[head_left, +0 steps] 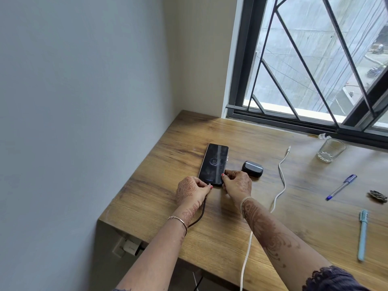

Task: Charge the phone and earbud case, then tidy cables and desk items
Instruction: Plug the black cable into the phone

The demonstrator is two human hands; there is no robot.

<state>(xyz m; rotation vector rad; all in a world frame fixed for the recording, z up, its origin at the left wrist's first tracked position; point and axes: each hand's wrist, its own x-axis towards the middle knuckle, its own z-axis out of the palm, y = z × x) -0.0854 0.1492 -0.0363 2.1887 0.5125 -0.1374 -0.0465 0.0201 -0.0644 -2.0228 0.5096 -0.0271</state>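
A black phone point(214, 162) lies flat on the wooden desk point(168, 198), its screen lit with a charging ring. My left hand point(190, 189) pinches the plug of a dark cable point(199, 215) at the phone's near edge. My right hand point(236, 182) grips the phone's near right corner. A dark earbud case point(252, 168) sits shut just right of the phone, touching nothing. A white cable point(281, 181) snakes across the desk, with its free plug end lying beyond the case.
A clear glass point(330, 150) stands near the window sill. A blue-capped pen point(341, 186), a light blue pen point(362, 234) and a small dark object point(378, 195) lie at the right. A white charger point(131, 246) sits in a socket below the desk's left corner.
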